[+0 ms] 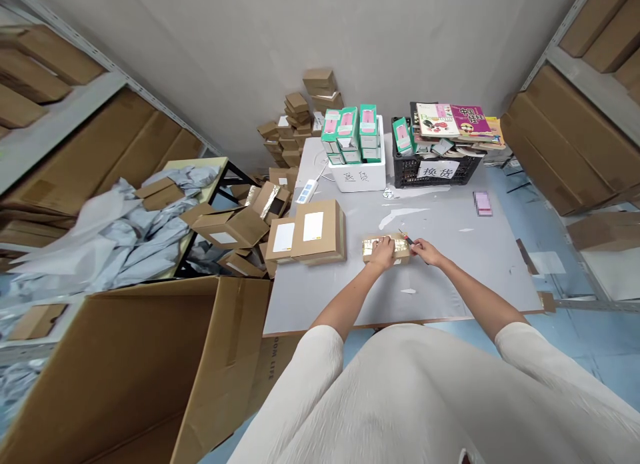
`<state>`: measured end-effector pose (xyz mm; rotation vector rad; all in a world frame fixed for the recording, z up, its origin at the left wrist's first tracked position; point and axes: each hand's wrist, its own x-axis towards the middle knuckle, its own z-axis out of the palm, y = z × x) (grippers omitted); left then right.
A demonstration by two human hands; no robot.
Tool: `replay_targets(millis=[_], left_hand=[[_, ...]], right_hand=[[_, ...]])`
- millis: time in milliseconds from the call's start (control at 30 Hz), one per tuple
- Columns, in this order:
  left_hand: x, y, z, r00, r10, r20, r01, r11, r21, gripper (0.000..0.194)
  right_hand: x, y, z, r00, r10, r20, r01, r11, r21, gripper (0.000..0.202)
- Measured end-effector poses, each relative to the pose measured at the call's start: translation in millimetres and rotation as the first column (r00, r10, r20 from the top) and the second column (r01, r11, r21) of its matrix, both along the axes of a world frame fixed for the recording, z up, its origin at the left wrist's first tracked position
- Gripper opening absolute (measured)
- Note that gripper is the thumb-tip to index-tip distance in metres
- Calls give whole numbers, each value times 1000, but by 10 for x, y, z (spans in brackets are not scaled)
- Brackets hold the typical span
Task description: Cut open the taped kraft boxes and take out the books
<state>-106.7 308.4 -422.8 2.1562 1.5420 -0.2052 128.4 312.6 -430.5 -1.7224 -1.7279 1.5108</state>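
A small cardboard box (401,249) with shiny clear tape along its top lies on the grey table (450,284). My left hand (383,252) rests on the box's top, fingers over the tape, pressing it against the table. At the box's right end, my right hand (427,252) is closed round a small dark cutter (409,240), its tip pointing at the box's upper right corner. To the left of my left hand stand two larger cardboard boxes (327,232) with white labels.
A white bin (359,179) of green-and-pink boxes and a black crate (453,172) of books stand at the table's back. Cardboard boxes (235,227) are heaped left. A large open carton (240,344) stands front left; shelves flank both sides.
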Motion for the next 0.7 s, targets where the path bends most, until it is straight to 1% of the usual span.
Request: replay_targets(millis=[100, 167, 233, 333, 467, 600, 700], left_hand=[[77, -37, 13, 999, -28, 19, 29, 999, -23, 60], [110, -51, 12, 1000, -25, 17, 26, 999, -43, 59], [121, -52, 9, 999, -28, 16, 28, 999, -29, 58], [116, -35, 7, 998, -54, 23, 54, 999, -5, 56], [105, -26, 4, 997, -72, 21, 72, 997, 1, 54], [90, -56, -15, 996, -91, -2, 91, 996, 23, 53], [71, -77, -48, 994, -107, 15, 106, 993, 44, 54]], right_hand=[[-1, -39, 55, 991, -32, -129, 12, 988, -151, 25], [57, -28, 84, 990, -50, -129, 30, 987, -156, 24], [167, 3, 112, 996, -45, -74, 35, 991, -126, 25], [387, 58, 167, 1000, 4, 23, -1, 992, -124, 29], [628, 110, 271, 999, 44, 31, -38, 982, -184, 27], [709, 183, 367, 992, 126, 14, -121, 972, -202, 30], [695, 263, 411, 967, 246, 59, -236, 961, -144, 27]])
